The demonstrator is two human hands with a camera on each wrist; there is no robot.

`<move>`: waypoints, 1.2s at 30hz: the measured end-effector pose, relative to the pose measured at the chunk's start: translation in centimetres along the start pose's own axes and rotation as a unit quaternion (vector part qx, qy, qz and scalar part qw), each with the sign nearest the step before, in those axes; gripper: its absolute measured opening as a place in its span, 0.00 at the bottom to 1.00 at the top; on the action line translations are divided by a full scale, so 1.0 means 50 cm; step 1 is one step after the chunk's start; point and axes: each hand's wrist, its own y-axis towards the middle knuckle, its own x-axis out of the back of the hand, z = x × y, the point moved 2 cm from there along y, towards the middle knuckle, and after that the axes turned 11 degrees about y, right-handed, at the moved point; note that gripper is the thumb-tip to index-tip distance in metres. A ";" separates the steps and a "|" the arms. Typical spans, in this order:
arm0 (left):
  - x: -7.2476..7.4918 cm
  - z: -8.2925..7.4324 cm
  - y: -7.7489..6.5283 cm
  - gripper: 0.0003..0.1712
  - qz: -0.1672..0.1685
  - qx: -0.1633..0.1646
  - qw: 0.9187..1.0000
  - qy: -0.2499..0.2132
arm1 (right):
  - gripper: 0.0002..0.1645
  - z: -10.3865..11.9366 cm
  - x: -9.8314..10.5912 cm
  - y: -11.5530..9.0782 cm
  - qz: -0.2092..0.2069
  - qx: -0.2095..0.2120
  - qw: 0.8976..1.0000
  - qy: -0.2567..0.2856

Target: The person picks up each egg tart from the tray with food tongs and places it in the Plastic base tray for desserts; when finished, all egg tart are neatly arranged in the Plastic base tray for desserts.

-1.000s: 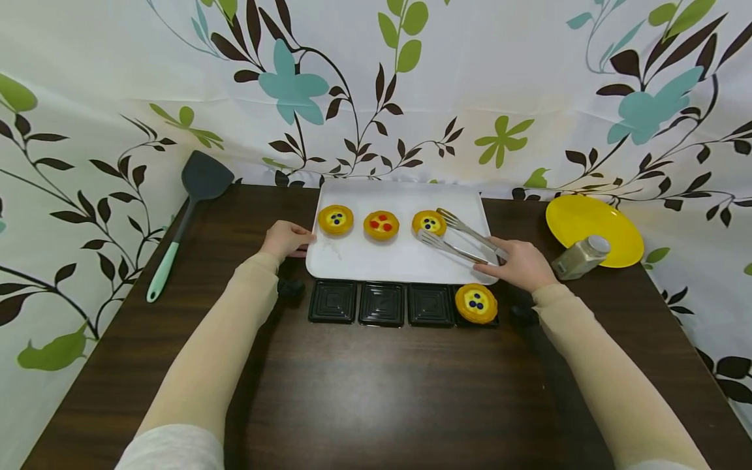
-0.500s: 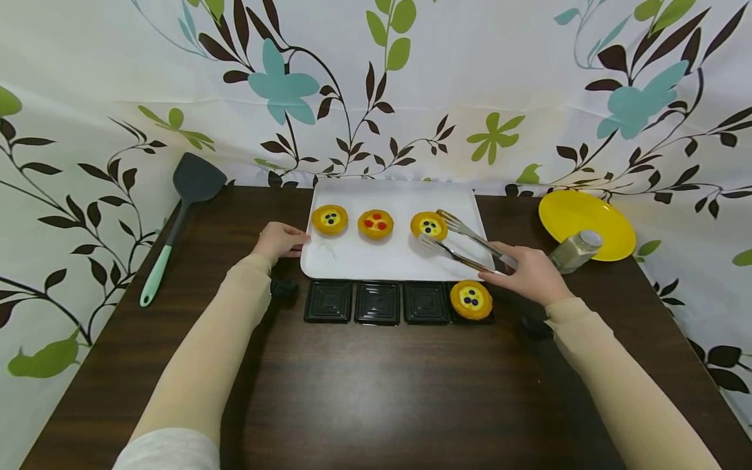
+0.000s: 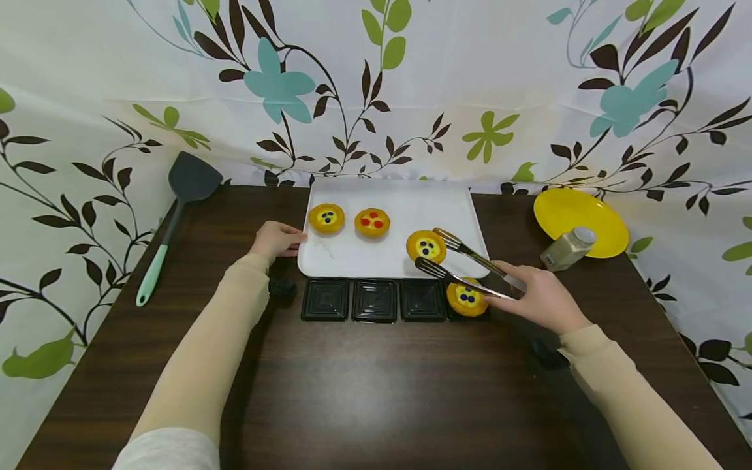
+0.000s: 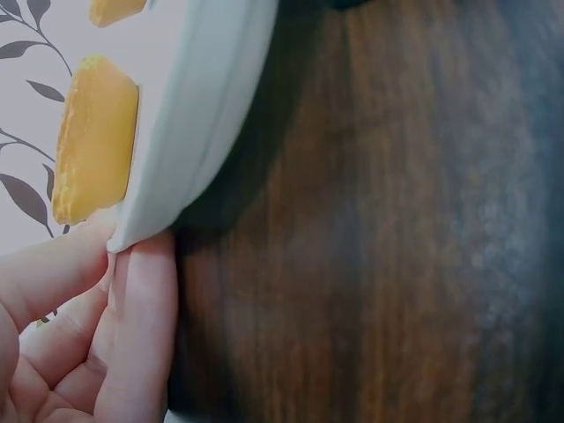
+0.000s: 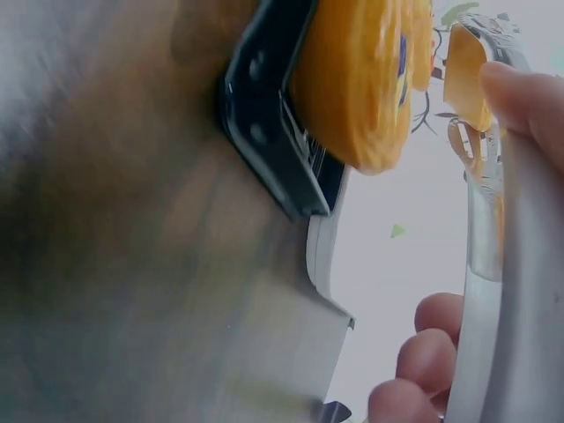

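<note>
My left hand (image 3: 275,240) pinches the left rim of a white rectangular tray (image 3: 352,261), thumb above and fingers beneath, as the left wrist view confirms. My right hand (image 3: 543,297) holds metal tongs (image 3: 470,253). Between the tong tips is a yellow tart (image 3: 425,247) topped with blue dots, over the tray's front right part. Farther left on the tray sit another blue-dotted tart (image 3: 326,218) and a red-topped tart (image 3: 372,222). Along the tray's front lies a row of black square molds (image 3: 374,301); its rightmost one bears a blue-dotted tart (image 3: 467,298), partly covered by the tongs.
A dark turner with a mint handle (image 3: 154,274) lies at the left of the brown table (image 3: 364,391). At the right, a shaker jar (image 3: 566,249) overlaps a yellow plate (image 3: 581,219). A patterned cloth (image 3: 435,85) hangs behind the table.
My right hand has drawn the tongs toward the front, and the tart between their tips has come forward with them. The left hand keeps its grip on the tray rim.
</note>
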 end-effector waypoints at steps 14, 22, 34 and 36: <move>-0.002 -0.001 0.003 0.23 -0.001 -0.003 1.000 0.000 | 0.46 0.034 -0.016 -0.073 0.012 0.036 0.998 -0.057; -0.001 0.000 0.001 0.23 0.002 -0.008 1.000 -0.003 | 0.45 0.034 -0.019 -0.090 -0.005 0.061 0.995 -0.078; -0.004 0.002 0.002 0.23 -0.001 -0.014 1.000 -0.005 | 0.44 0.041 -0.020 -0.095 -0.010 0.102 0.989 -0.107; -0.003 0.002 0.001 0.23 -0.001 -0.015 1.000 -0.006 | 0.44 0.042 -0.018 -0.096 -0.008 0.103 0.988 -0.113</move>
